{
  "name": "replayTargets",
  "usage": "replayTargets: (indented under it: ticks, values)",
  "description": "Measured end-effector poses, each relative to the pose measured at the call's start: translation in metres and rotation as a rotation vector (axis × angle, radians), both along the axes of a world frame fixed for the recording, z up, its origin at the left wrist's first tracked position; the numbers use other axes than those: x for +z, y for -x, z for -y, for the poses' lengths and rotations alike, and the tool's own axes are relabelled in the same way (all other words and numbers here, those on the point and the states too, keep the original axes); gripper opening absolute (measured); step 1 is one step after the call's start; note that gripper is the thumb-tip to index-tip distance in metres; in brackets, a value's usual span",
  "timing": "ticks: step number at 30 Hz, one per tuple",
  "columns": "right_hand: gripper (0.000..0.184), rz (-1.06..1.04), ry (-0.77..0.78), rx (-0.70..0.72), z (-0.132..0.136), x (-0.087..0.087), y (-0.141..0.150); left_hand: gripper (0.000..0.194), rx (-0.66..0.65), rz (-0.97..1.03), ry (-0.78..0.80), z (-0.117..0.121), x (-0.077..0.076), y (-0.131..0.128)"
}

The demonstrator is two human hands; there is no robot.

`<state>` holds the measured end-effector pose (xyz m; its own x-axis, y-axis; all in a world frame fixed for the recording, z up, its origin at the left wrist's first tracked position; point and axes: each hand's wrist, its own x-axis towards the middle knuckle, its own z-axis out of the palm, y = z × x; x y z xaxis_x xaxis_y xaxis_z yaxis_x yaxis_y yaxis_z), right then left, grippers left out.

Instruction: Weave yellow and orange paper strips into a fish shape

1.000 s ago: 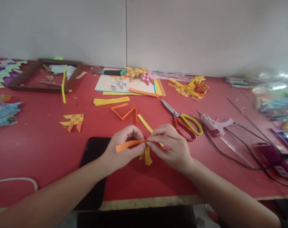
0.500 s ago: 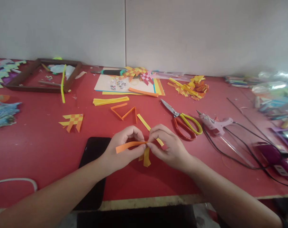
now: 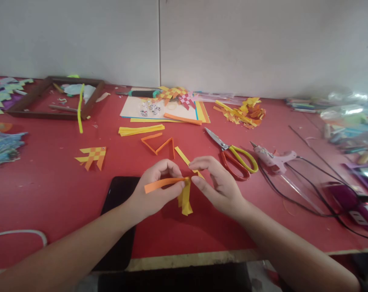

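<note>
Between thumb and fingers, my left hand (image 3: 159, 184) pinches an orange paper strip (image 3: 159, 185) together with yellow paper strips (image 3: 186, 199) that hang down from its right end. My right hand (image 3: 219, 182) is just to the right, thumb and fingers apart, with a small gap to the woven strips. Beyond the hands a loose yellow strip (image 3: 182, 155) lies on the table, partly covered by my right fingers. Further back is a folded orange strip (image 3: 157, 147). A woven paper fish (image 3: 94, 156) in yellow and orange rests to the left.
A black phone (image 3: 117, 227) lies under my left forearm. Scissors (image 3: 229, 152) and a corded glue gun (image 3: 273, 159) are on the right. Yellow strips (image 3: 141, 129), paper sheets (image 3: 131, 106), paper scraps (image 3: 244, 113) and a brown frame (image 3: 41, 115) sit towards the wall.
My right fingers have come off the strips and opened, moving slightly right. My left hand keeps its pinch, and the yellow strips have turned slightly.
</note>
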<state>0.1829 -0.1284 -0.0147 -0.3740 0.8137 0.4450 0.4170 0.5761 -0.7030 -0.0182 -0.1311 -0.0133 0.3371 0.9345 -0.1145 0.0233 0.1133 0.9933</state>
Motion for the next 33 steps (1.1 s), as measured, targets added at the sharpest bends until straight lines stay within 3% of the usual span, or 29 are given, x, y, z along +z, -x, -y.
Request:
replayTargets:
  ticks: [7, 14, 22, 33]
  values:
    - [0.008, -0.030, 0.144, 0.019, 0.0005, -0.0001, 0.0039, 0.014, -0.051, -0.016, -0.010, -0.0001, 0.0038, -0.0005]
    - [0.003, -0.038, 0.029, 0.007, 0.0029, 0.0008, 0.0044, 0.010, -0.045, -0.017, -0.056, 0.0010, 0.0021, -0.0006]
    - [0.009, 0.080, -0.301, -0.073, 0.0022, -0.0004, 0.0054, 0.008, 0.004, -0.017, -0.075, 0.0023, -0.0026, 0.0006]
    - [0.010, 0.054, -0.197, -0.026, 0.0031, 0.0037, 0.0084, 0.006, -0.041, -0.071, -0.188, 0.0059, -0.0030, 0.0035]
